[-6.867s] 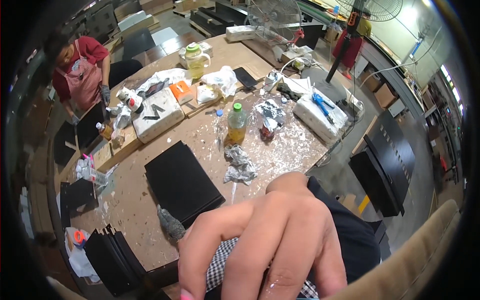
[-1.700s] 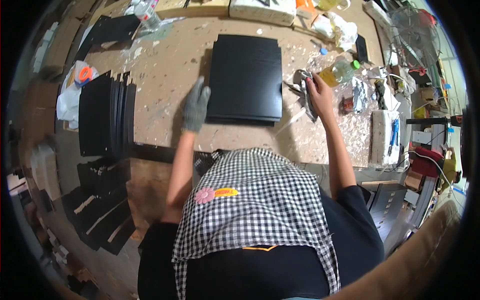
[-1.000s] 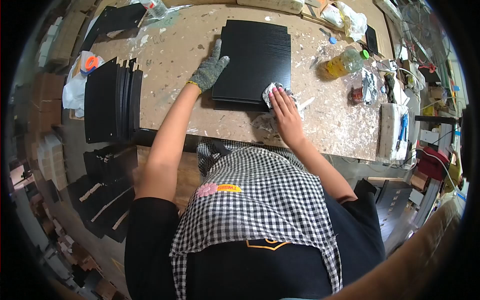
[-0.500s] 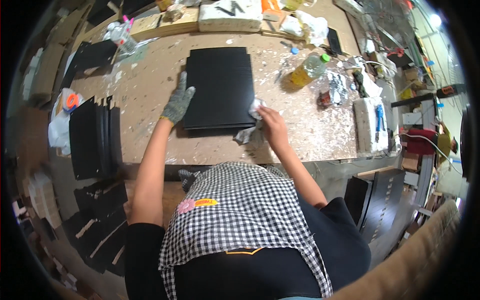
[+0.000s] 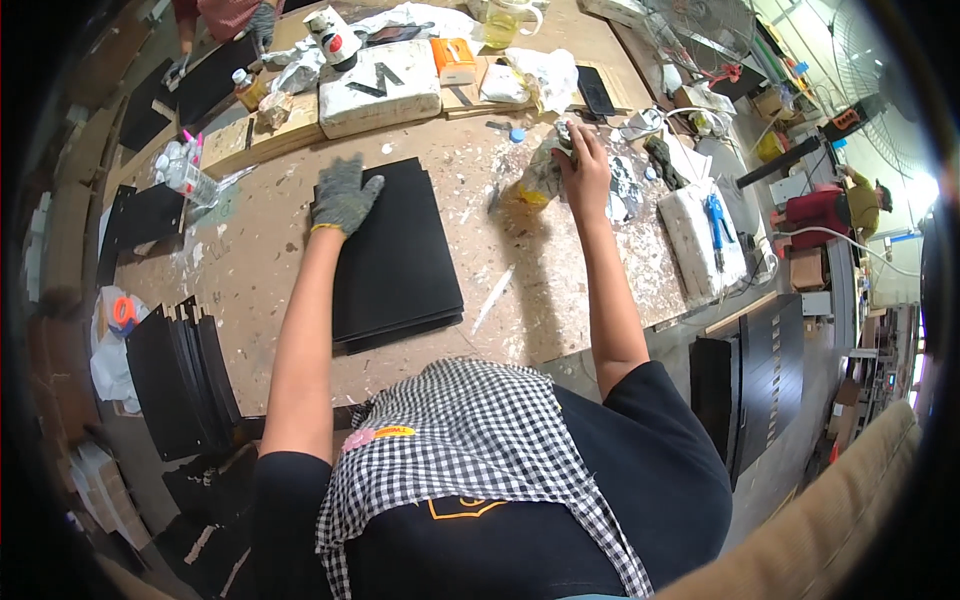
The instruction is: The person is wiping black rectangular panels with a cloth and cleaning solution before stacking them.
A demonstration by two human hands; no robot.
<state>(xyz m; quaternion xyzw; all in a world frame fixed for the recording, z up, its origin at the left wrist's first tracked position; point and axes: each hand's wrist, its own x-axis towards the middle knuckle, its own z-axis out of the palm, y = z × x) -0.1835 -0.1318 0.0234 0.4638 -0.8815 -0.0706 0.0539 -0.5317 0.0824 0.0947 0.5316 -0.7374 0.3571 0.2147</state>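
A stack of thin black panels (image 5: 395, 255) lies on the workbench in front of me, its edges not quite lined up. My left hand (image 5: 345, 203), in a grey knit glove with a yellow cuff, rests with fingers spread on the stack's upper left part. To the right, my bare right hand (image 5: 588, 175) is closed around the upper part of a clear bottle (image 5: 533, 190) holding yellow liquid. The hand covers the bottle's cap. Something pale and crumpled, seemingly the white cloth, shows beside the fingers, but its outline is unclear.
A white wrapped block (image 5: 380, 100), an orange box (image 5: 453, 62) and a phone (image 5: 596, 92) sit along the back. At right lies a blue tool (image 5: 720, 230) on another white block. More black panels (image 5: 175, 375) stand at left. Another person (image 5: 225, 15) is at far left.
My right hand has left the panel's right edge and moved up and right onto the bottle. My left hand has shifted from the stack's left side onto its top. The view has turned.
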